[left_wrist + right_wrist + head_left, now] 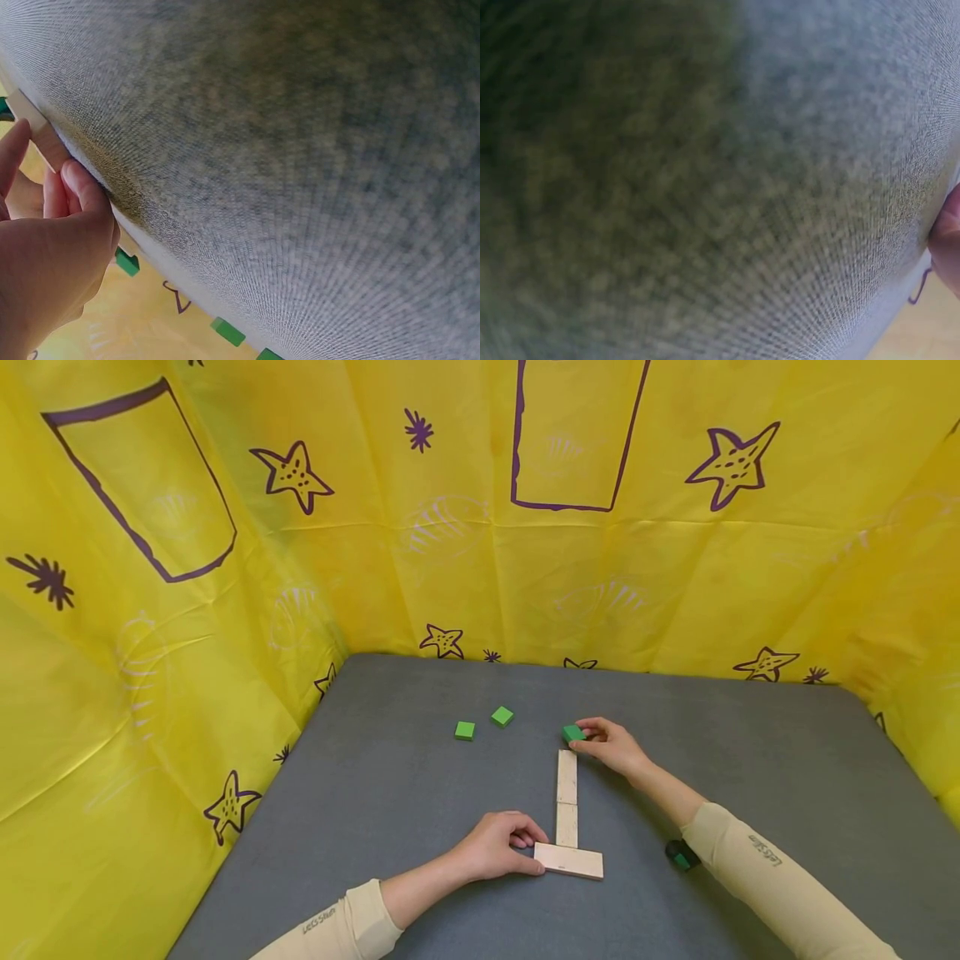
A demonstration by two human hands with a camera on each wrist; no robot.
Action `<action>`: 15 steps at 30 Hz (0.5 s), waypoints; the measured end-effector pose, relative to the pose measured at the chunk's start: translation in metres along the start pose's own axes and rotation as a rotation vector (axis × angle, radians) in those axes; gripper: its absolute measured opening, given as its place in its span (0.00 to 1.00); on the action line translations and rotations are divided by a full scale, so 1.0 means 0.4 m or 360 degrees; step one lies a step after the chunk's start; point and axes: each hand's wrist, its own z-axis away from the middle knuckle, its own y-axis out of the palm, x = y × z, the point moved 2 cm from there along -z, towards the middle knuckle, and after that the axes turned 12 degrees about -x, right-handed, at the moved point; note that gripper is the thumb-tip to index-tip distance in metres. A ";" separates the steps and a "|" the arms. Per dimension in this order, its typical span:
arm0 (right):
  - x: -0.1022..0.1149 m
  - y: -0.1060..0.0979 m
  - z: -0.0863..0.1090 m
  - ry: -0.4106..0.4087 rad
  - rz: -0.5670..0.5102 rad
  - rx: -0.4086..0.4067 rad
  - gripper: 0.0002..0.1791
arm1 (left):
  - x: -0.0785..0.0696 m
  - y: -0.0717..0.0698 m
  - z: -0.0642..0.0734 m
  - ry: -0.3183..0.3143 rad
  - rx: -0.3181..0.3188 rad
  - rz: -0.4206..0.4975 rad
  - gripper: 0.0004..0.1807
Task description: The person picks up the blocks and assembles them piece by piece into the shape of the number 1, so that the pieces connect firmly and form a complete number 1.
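Observation:
Three flat wooden blocks form an upside-down T on the grey table in the head view. Two lie end to end as an upright column (pixel 567 777), and a crosswise wooden block (pixel 569 861) lies at its near end. My left hand (pixel 497 845) pinches the left end of that crosswise block between thumb and fingers; the left wrist view shows the same wooden block (pixel 39 131) at the fingertips. At the column's far end, my right hand (pixel 611 745) pinches a green block (pixel 573 733) from its right side. Only part of the right hand (pixel 946 244) shows in the right wrist view.
Two light green blocks, one (pixel 465 731) left of the other (pixel 502 717), lie toward the back of the grey table (pixel 360 810). A black object with a green patch (pixel 682 856) sits by the right sleeve. Yellow patterned cloth (pixel 450 568) encloses the back and sides.

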 end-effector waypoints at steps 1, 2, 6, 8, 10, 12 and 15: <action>0.000 0.000 0.001 -0.0005 0.0005 0.0001 0.28 | 0.000 0.000 0.000 -0.0001 -0.0001 0.0002 0.15; 0.001 0.001 0.001 -0.0014 0.0015 0.0005 0.28 | 0.000 0.000 0.001 -0.0001 -0.0003 0.0003 0.15; 0.003 0.004 0.004 -0.0036 0.0057 0.0014 0.27 | -0.001 -0.001 0.003 -0.0008 -0.0005 0.0012 0.15; 0.005 0.005 0.005 -0.0041 0.0084 0.0015 0.27 | -0.001 -0.001 0.003 -0.0010 -0.0005 0.0015 0.15; 0.005 0.007 0.004 -0.0042 0.0104 0.0013 0.27 | -0.002 -0.001 0.002 -0.0014 -0.0004 0.0019 0.15; 0.004 0.008 0.002 -0.0051 0.0118 0.0016 0.27 | -0.002 -0.001 0.002 -0.0014 -0.0003 0.0023 0.15; 0.003 0.011 -0.002 -0.0069 0.0131 0.0022 0.27 | -0.003 -0.002 0.003 -0.0017 0.0000 0.0025 0.15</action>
